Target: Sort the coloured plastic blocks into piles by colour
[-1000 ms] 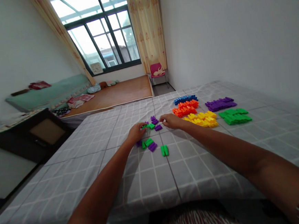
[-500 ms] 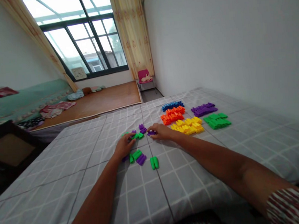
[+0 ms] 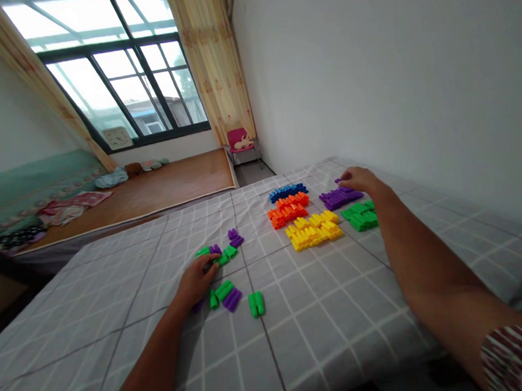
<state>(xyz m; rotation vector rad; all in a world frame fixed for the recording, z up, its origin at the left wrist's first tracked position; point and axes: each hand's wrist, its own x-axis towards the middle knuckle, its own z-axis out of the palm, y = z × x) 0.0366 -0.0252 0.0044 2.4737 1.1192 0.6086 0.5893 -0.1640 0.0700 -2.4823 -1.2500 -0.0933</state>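
My right hand (image 3: pixel 358 179) is pinching a purple clothes peg (image 3: pixel 339 181) above the back of the purple peg pile (image 3: pixel 340 197). Just in front of it is the green peg pile (image 3: pixel 359 216), partly covered by my right wrist. My left hand (image 3: pixel 199 277) rests low over the sheet, thumb and fingers apart, beside scattered pegs. Near its fingertips are a green peg (image 3: pixel 230 251) and a purple peg (image 3: pixel 215 249). Closer to me lie another purple peg (image 3: pixel 232 300) and a pair of green pegs (image 3: pixel 256 304). A purple peg under my left wrist is mostly hidden.
Blue pegs (image 3: pixel 288 191), orange pegs (image 3: pixel 288 211) and yellow pegs (image 3: pixel 314 230) are grouped mid-bed on the grey checked sheet (image 3: pixel 315 311). A white wall (image 3: pixel 368 60) borders the right side. Beyond stand a brown-topped bed (image 3: pixel 183 180) and a pink chair (image 3: pixel 237 137).
My right hand has carried a purple peg from the scattered ones across to the purple pile at the right. My left hand stays by the loose pegs. The view has turned somewhat right.
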